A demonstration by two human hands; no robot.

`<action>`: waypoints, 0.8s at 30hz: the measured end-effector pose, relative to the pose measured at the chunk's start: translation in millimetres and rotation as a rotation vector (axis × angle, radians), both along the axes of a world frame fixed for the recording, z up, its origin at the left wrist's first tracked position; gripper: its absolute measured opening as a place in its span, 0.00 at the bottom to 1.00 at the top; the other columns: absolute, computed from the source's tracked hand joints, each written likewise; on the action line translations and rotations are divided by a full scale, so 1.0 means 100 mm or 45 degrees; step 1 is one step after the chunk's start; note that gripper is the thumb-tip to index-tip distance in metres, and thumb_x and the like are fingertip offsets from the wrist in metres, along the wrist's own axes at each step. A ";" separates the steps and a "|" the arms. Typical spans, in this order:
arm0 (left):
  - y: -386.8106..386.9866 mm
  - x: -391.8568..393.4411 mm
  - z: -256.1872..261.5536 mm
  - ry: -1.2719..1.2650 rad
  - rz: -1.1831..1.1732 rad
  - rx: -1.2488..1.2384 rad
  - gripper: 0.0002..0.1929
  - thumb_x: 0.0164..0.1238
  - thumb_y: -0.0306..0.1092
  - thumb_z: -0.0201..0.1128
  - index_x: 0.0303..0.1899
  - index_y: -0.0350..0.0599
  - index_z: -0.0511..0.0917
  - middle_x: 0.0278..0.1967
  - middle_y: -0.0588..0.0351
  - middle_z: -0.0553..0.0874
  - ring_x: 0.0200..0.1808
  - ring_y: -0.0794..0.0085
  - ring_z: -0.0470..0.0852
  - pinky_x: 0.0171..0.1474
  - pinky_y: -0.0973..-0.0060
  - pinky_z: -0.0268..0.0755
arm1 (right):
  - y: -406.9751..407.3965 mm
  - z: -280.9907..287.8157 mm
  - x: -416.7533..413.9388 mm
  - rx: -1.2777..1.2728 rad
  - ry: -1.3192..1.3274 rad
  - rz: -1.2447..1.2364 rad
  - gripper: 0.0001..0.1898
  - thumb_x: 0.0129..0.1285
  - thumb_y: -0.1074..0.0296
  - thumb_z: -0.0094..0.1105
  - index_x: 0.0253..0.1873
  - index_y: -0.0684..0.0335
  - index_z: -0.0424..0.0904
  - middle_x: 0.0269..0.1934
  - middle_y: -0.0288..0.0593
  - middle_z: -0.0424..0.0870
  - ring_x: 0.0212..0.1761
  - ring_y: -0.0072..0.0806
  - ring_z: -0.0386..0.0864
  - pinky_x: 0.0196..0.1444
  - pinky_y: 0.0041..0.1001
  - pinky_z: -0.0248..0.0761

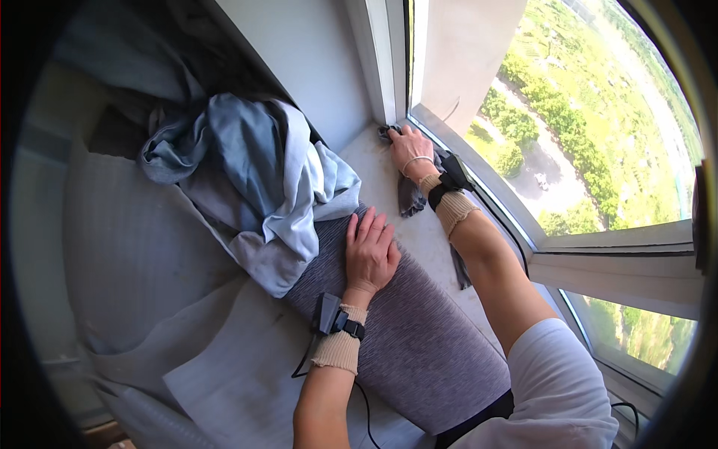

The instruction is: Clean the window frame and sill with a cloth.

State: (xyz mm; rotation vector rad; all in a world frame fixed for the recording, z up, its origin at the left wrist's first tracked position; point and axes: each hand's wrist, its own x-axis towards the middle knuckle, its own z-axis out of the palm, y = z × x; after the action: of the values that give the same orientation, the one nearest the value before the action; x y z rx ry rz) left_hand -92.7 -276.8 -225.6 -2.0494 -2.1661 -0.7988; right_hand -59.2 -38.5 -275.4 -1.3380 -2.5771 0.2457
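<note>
My right hand [412, 150] presses a dark grey cloth [412, 196] onto the pale windowsill [381, 168], in the corner by the window frame. The cloth trails down beneath my right wrist and forearm along the sill. My left hand [371, 250] lies palm down on a grey-purple ribbed cushion or padded cover [426, 337], fingers slightly apart and holding nothing. Just beyond its fingertips, a crumpled blue-grey curtain fabric [241, 163] is heaped on the cover's far end. Each wrist wears a beige knit cuff with a black strapped device.
Window glass [561, 140] and its pale frame [477, 163] run along the right, with trees outside. A white wall panel [308, 62] stands beyond the sill. Grey sheeting [151, 241] hangs or lies at the left. Thin black cables run near both arms.
</note>
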 end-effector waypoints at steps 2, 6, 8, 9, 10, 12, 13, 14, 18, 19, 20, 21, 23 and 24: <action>0.01 0.00 0.00 0.000 0.000 0.004 0.12 0.60 0.33 0.56 0.43 0.40 0.80 0.54 0.48 0.79 0.65 0.54 0.71 0.71 0.50 0.52 | 0.05 0.00 -0.04 0.011 0.044 -0.022 0.12 0.65 0.63 0.52 0.49 0.53 0.81 0.45 0.43 0.80 0.49 0.41 0.80 0.46 0.38 0.76; 0.02 -0.01 -0.01 -0.031 -0.006 -0.010 0.13 0.61 0.33 0.54 0.43 0.39 0.81 0.54 0.48 0.79 0.66 0.53 0.70 0.72 0.50 0.50 | 0.14 -0.12 -0.12 -0.047 0.087 -0.194 0.12 0.66 0.62 0.50 0.49 0.55 0.81 0.46 0.44 0.80 0.50 0.41 0.80 0.45 0.39 0.76; 0.02 0.00 0.00 -0.038 -0.003 -0.013 0.13 0.61 0.33 0.54 0.43 0.39 0.81 0.54 0.47 0.79 0.66 0.53 0.70 0.72 0.50 0.50 | 0.14 -0.18 -0.17 0.019 -0.024 -0.194 0.13 0.69 0.62 0.46 0.50 0.58 0.80 0.48 0.44 0.79 0.51 0.40 0.79 0.45 0.41 0.77; 0.02 0.00 0.00 -0.034 -0.005 -0.003 0.13 0.61 0.33 0.54 0.43 0.39 0.81 0.54 0.48 0.79 0.66 0.53 0.70 0.72 0.50 0.50 | 0.13 -0.18 -0.19 0.017 -0.026 -0.193 0.13 0.69 0.62 0.46 0.50 0.58 0.80 0.48 0.44 0.79 0.51 0.40 0.79 0.45 0.41 0.77; 0.04 0.01 0.01 -0.031 -0.007 0.008 0.13 0.61 0.32 0.54 0.43 0.39 0.81 0.54 0.48 0.79 0.66 0.53 0.70 0.72 0.50 0.50 | 0.14 -0.19 -0.21 0.034 -0.032 -0.189 0.14 0.69 0.64 0.45 0.51 0.60 0.78 0.48 0.46 0.79 0.50 0.42 0.80 0.46 0.40 0.76; 0.07 0.03 0.01 -0.055 -0.022 0.017 0.13 0.61 0.32 0.54 0.43 0.39 0.81 0.54 0.48 0.79 0.65 0.53 0.70 0.72 0.50 0.50 | 0.16 -0.19 -0.16 0.061 -0.050 -0.190 0.14 0.69 0.66 0.43 0.52 0.62 0.76 0.49 0.48 0.79 0.50 0.44 0.80 0.47 0.40 0.76; 0.08 0.04 0.01 -0.074 -0.036 0.024 0.13 0.61 0.32 0.54 0.43 0.39 0.81 0.54 0.48 0.79 0.65 0.53 0.70 0.72 0.50 0.50 | 0.17 -0.19 -0.12 0.022 -0.087 -0.176 0.14 0.69 0.66 0.43 0.53 0.62 0.75 0.50 0.49 0.78 0.50 0.45 0.80 0.47 0.40 0.76; 0.06 0.01 0.00 -0.080 -0.036 0.029 0.13 0.61 0.32 0.54 0.43 0.39 0.81 0.54 0.48 0.79 0.65 0.53 0.70 0.72 0.50 0.50 | 0.16 -0.15 -0.11 -0.021 -0.119 -0.157 0.15 0.70 0.66 0.42 0.54 0.63 0.75 0.50 0.49 0.77 0.49 0.45 0.81 0.48 0.40 0.76; -0.06 -0.08 -0.02 -0.042 0.011 0.033 0.13 0.60 0.32 0.55 0.43 0.39 0.81 0.54 0.48 0.79 0.65 0.54 0.71 0.72 0.50 0.51 | -0.21 -0.09 0.16 -0.210 -0.121 -0.310 0.17 0.71 0.64 0.40 0.56 0.65 0.74 0.50 0.54 0.76 0.50 0.47 0.80 0.51 0.42 0.75; -0.05 -0.06 -0.03 -0.044 0.009 0.028 0.13 0.60 0.32 0.55 0.43 0.39 0.81 0.54 0.49 0.79 0.65 0.54 0.71 0.71 0.50 0.51 | -0.28 -0.12 0.25 -0.195 -0.150 -0.352 0.17 0.71 0.64 0.40 0.56 0.65 0.74 0.50 0.55 0.77 0.49 0.48 0.80 0.51 0.42 0.75; -0.05 -0.03 -0.02 -0.049 0.009 0.014 0.13 0.60 0.32 0.55 0.43 0.39 0.81 0.54 0.49 0.79 0.65 0.54 0.71 0.71 0.50 0.51 | -0.34 -0.18 0.33 -0.190 -0.182 -0.393 0.17 0.71 0.64 0.41 0.55 0.66 0.73 0.49 0.56 0.77 0.49 0.48 0.80 0.52 0.42 0.74; -0.03 -0.03 -0.02 -0.049 0.004 0.020 0.13 0.60 0.33 0.55 0.43 0.39 0.81 0.54 0.48 0.79 0.65 0.54 0.71 0.71 0.50 0.52 | -0.32 -0.22 0.34 -0.114 -0.114 -0.370 0.15 0.70 0.65 0.42 0.52 0.67 0.74 0.47 0.55 0.78 0.48 0.48 0.81 0.50 0.41 0.75; 0.01 0.00 -0.01 -0.059 -0.004 0.028 0.13 0.60 0.32 0.55 0.43 0.39 0.81 0.54 0.48 0.79 0.65 0.54 0.71 0.71 0.50 0.52 | -0.14 -0.26 0.24 -0.018 -0.090 -0.279 0.13 0.68 0.66 0.45 0.50 0.66 0.76 0.45 0.52 0.77 0.46 0.45 0.80 0.46 0.40 0.76; 0.01 0.01 0.01 -0.062 -0.012 0.028 0.13 0.60 0.32 0.55 0.43 0.39 0.81 0.54 0.48 0.79 0.65 0.54 0.71 0.71 0.50 0.52 | -0.06 -0.25 0.15 0.070 -0.061 -0.188 0.11 0.66 0.67 0.49 0.47 0.65 0.78 0.43 0.49 0.77 0.44 0.42 0.80 0.42 0.40 0.77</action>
State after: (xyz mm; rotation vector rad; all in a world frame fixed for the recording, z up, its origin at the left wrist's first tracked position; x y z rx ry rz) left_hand -92.1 -276.0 -224.9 -2.0529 -2.1636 -0.8789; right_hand -44.3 -44.3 -300.8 -1.5223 -2.4880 0.1176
